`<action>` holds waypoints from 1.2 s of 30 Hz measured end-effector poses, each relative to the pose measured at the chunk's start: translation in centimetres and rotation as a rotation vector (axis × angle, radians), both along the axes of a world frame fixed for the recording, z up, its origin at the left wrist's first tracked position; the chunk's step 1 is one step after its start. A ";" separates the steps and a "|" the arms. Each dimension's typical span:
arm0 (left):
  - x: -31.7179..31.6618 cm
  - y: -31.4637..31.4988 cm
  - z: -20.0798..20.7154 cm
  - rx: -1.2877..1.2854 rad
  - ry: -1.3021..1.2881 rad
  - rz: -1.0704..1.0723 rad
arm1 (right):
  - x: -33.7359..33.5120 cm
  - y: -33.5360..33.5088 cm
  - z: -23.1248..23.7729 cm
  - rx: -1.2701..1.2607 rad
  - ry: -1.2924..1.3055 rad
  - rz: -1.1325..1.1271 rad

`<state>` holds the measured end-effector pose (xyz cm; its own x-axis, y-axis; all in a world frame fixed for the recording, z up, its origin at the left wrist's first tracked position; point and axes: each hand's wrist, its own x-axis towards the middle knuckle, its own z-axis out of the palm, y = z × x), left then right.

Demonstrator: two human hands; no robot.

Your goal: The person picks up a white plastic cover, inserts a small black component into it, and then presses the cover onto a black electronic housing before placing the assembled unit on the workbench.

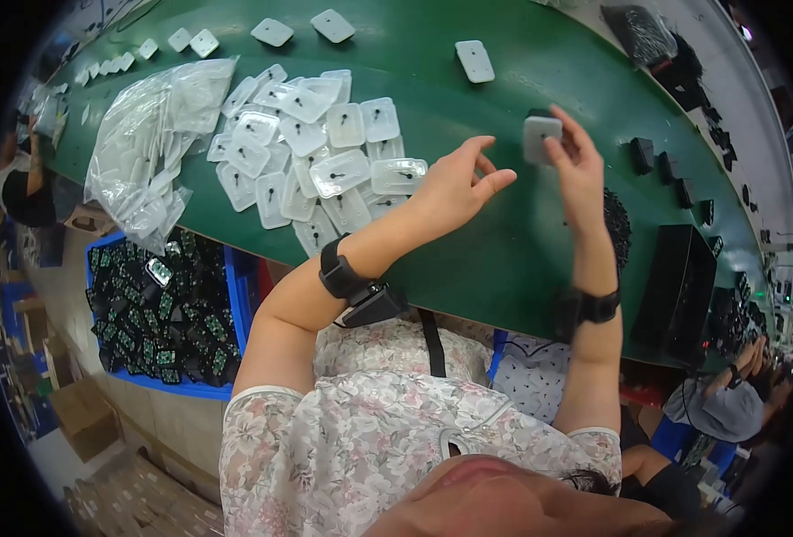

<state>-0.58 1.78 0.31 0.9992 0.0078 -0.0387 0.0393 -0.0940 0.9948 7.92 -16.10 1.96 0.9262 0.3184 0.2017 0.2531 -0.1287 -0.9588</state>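
My right hand pinches a small rectangular white plastic cover with a black part behind its top edge, held above the green table. To its left, my left hand is raised with thumb and fingers apart and nothing between them. Beside that hand lies a loose pile of translucent white covers, many with a small black piece on them. A single white cover rests farther off, ahead of both hands.
A clear plastic bag of white pieces lies left of the pile. Below it stands a blue bin full of small circuit boards. At right are a black box, a heap of small black parts and a row of black blocks.
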 end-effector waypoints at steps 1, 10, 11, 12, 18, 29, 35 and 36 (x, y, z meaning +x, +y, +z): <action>-0.5 0.6 0.7 0.085 -0.121 0.012 | 1.5 0.1 0.2 -0.030 -0.022 -0.043; -1.0 13.3 2.1 0.834 -0.436 0.471 | 13.3 -4.3 -2.5 -0.428 0.038 -0.192; -0.7 15.2 1.8 0.952 -0.378 0.508 | 13.8 -4.6 -2.4 -0.430 0.040 -0.208; -0.6 16.9 1.6 1.071 -0.321 0.540 | 14.1 -4.8 -2.4 -0.408 0.054 -0.163; 0.9 21.3 0.4 1.388 -0.146 0.460 | 15.1 -5.0 -2.3 -0.500 0.002 -0.166; 0.7 18.4 1.5 1.495 -0.094 0.455 | 12.0 -14.4 0.1 -0.920 -0.650 -0.832; -0.7 16.5 3.5 1.400 -0.169 0.532 | 11.5 -17.9 -1.2 -1.433 -0.651 -0.490; -1.0 15.8 3.9 1.324 -0.218 0.527 | 11.5 -18.3 -1.4 -1.554 -0.652 -0.353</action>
<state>-1.59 17.56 4.24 0.8538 0.2799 0.4390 0.2214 -0.9583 0.1805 19.42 -34.37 0.61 0.8858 0.3790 0.2679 0.2769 -0.8948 0.3503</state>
